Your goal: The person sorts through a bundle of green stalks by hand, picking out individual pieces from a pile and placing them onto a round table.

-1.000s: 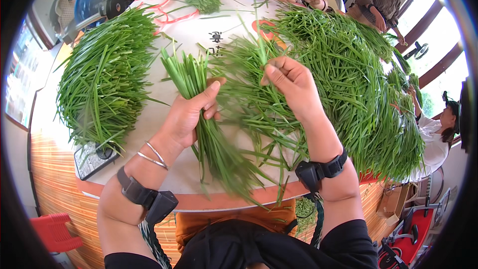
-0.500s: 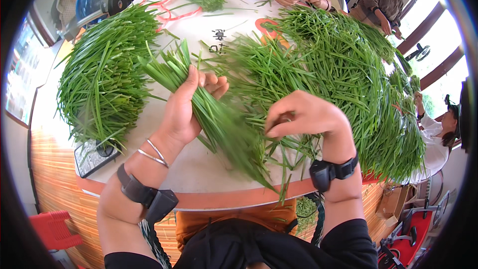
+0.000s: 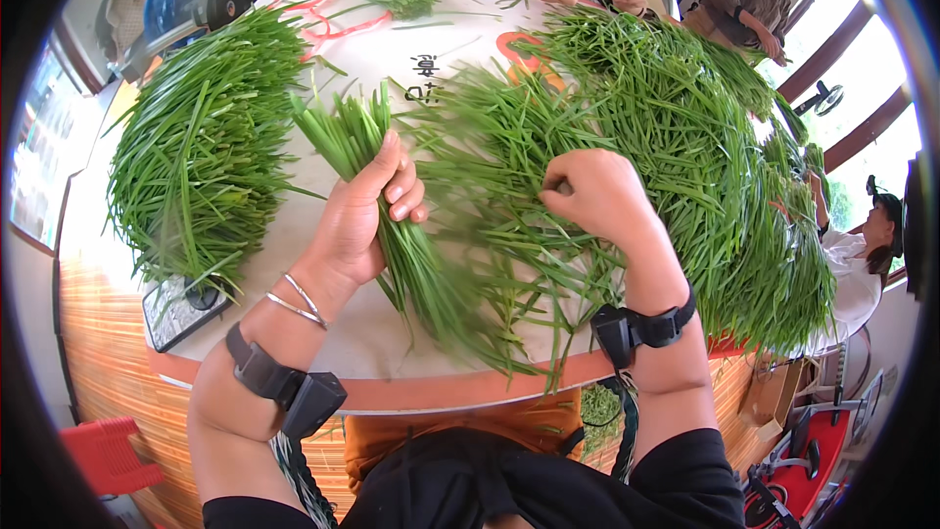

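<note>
Bunch of green stalks grasped at a slant over the table

The left hand was wrapped around the bunch, thumb uppermost, between a tall heap of greens and a broader spread of stalks. The right hand was curled into a loose fist above the near side of that spread. At the far right, a cardboard box stood on the floor; its contents could not be made out. The bunch's long axis ran from upper left to lower right: the thick, pale ends pointed away from the person and leftward, while the thin tips, partly blurred, fanned toward the table's near edge
</note>
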{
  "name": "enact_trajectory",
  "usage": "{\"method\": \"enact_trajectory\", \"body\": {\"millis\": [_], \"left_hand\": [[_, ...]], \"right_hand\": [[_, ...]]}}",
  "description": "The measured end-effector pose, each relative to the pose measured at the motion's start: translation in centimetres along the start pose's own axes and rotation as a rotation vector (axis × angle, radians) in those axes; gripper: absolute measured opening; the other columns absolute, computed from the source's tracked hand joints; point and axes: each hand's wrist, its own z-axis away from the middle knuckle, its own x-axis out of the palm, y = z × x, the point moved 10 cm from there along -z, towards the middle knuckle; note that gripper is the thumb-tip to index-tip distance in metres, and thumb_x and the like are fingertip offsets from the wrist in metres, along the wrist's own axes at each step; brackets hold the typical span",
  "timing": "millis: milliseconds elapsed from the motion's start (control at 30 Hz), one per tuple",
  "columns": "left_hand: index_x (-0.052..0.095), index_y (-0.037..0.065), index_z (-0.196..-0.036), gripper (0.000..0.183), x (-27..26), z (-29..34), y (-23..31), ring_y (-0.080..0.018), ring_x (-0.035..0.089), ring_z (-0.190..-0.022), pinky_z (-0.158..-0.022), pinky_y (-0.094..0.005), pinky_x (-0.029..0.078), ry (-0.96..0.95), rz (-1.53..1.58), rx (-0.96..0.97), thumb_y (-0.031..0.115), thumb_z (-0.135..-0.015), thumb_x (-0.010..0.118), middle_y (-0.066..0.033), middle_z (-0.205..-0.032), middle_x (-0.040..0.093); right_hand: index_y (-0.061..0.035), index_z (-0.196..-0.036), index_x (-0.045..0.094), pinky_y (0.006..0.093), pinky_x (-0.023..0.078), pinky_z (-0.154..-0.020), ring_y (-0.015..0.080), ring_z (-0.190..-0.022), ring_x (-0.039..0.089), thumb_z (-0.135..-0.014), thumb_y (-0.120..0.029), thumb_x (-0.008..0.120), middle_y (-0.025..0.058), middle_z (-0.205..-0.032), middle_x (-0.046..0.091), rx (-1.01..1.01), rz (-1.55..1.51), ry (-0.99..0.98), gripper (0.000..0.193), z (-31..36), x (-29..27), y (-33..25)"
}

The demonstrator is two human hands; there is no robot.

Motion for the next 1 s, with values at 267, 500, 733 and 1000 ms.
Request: {"method": "enact_trajectory", "body": {"millis": [267,500,733,1000], "left_hand": [[0.045,0.012,-0.081,0.024,-0.2,0.2,-0.7,-0.0046,0.033,-0.052,-0.056,-0.0217,0.035,0.036,-0.070,-0.058,0.032,-0.093,0.049,0.0061,-0.060,0.031],[0.051,0.002,-0.109,0.028,0.1,0.5,-1.4,-0.0047,0.035,-0.052,-0.057,-0.0221,0.038,0.062,-0.114,-0.131,0.023,-0.091,0.055,0.0066,-0.060,0.033],[0.046,0.001,-0.122,0.043,0.1,0.5,-1.8,-0.0028,0.037,-0.053,-0.058,-0.0205,0.038,0.028,-0.144,-0.169,0.025,-0.089,0.058,0.0076,-0.061,0.033],[0.047,0.003,-0.124,0.043,-0.1,0.6,-2.3,-0.0027,0.037,-0.053,-0.058,-0.0204,0.038,0.046,-0.148,-0.204,0.026,-0.089,0.058,0.0078,-0.061,0.034]], "right_hand": [[0.0003,-0.094,0.059,0.0162,0.035,-0.052,0.0020,-0.057,0.044,-0.089,-0.012,0.056,0.0026,-0.079,0.063,0.032,-1.117,0.452,0.014,1.0,-6.7,3.5],[-0.0006,-0.102,0.056,0.0154,0.037,-0.051,0.0020,-0.057,0.045,-0.090,-0.005,0.052,0.0052,-0.082,0.064,-0.186,-1.268,0.496,0.014,2.1,-8.0,1.0],[-0.0013,-0.097,0.061,0.0172,0.037,-0.050,0.0047,-0.060,0.051,-0.081,0.003,0.055,0.0056,-0.082,0.063,-0.399,-1.242,0.193,0.017,3.5,-8.2,-3.7],[-0.0028,-0.087,0.067,0.0308,0.047,-0.054,0.0230,-0.057,0.059,-0.079,-0.021,0.063,0.0110,-0.073,0.065,-0.112,-0.466,-0.276,0.020,2.1,-1.6,-1.8]]}}
